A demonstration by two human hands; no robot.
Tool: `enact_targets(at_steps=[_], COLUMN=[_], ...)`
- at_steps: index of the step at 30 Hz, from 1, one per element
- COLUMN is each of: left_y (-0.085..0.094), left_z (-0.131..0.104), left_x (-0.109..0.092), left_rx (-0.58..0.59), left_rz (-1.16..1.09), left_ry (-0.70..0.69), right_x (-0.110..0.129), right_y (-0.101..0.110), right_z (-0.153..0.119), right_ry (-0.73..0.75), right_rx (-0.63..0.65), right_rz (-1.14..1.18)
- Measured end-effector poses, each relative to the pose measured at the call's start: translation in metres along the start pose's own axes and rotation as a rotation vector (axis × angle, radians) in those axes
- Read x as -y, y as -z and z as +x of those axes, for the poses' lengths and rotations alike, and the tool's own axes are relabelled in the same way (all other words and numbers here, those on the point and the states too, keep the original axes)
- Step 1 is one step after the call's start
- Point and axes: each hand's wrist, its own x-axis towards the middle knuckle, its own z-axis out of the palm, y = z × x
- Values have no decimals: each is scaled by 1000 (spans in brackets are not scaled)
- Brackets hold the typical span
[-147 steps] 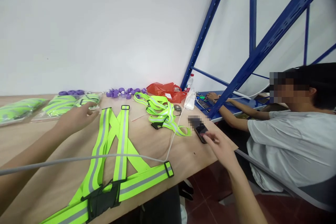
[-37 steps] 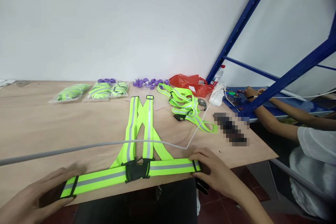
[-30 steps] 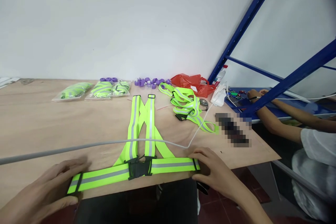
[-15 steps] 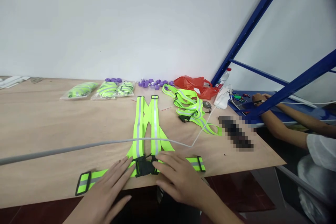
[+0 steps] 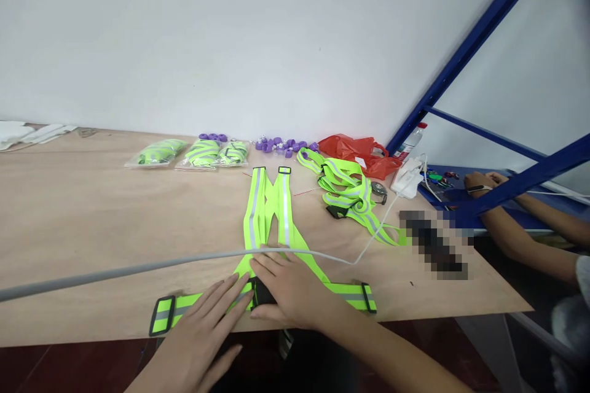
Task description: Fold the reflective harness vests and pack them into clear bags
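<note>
A neon yellow-green reflective harness [image 5: 284,209] lies flat near the table's front edge, its two straps pointing to the wall and its waist band running left and right. My left hand [image 5: 209,313] rests on the band left of the black buckle [image 5: 262,293], fingers stretched out. Over the buckle's right part and the lower strap ends lies my right hand [image 5: 292,288], fingers extended and palm down, hiding part of the buckle. A grey cable [image 5: 184,261] crosses above the harness straps.
Bagged harnesses [image 5: 199,154] and purple rings [image 5: 276,146] lie along the wall. To the right are a loose harness [image 5: 345,187], a red bag [image 5: 353,150], a white power strip [image 5: 408,178], a bottle [image 5: 412,138] and a blue frame [image 5: 474,27]. Another person's arms [image 5: 520,236] are beyond.
My right hand has moved left and up over the buckle and lower straps. The whole view has shifted slightly, so the table items appear further right.
</note>
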Motion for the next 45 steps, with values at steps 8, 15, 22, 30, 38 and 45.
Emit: enact_targets(at_steps=[8, 15, 22, 30, 38, 45], left_y=[2, 9, 44, 2, -36, -49], left_z=[7, 18, 60, 173, 239, 266], left_x=[-3, -4, 50, 174, 213, 229], left_rx=[-28, -19, 197, 134, 118, 195], left_rz=[-35, -142, -565, -974, -1276, -1377], left_ry=[25, 88, 289, 1014, 1204, 1155], right_x=[-21, -44, -47, -44, -43, -41], right_y=[5, 11, 6, 8, 9, 13], right_z=[18, 33, 34, 33, 32, 31], right_ry=[6, 11, -20, 12, 2, -11], right_rx=[-41, -10, -96, -123, -115, -131], right_rz=[3, 59, 72, 43, 63, 117])
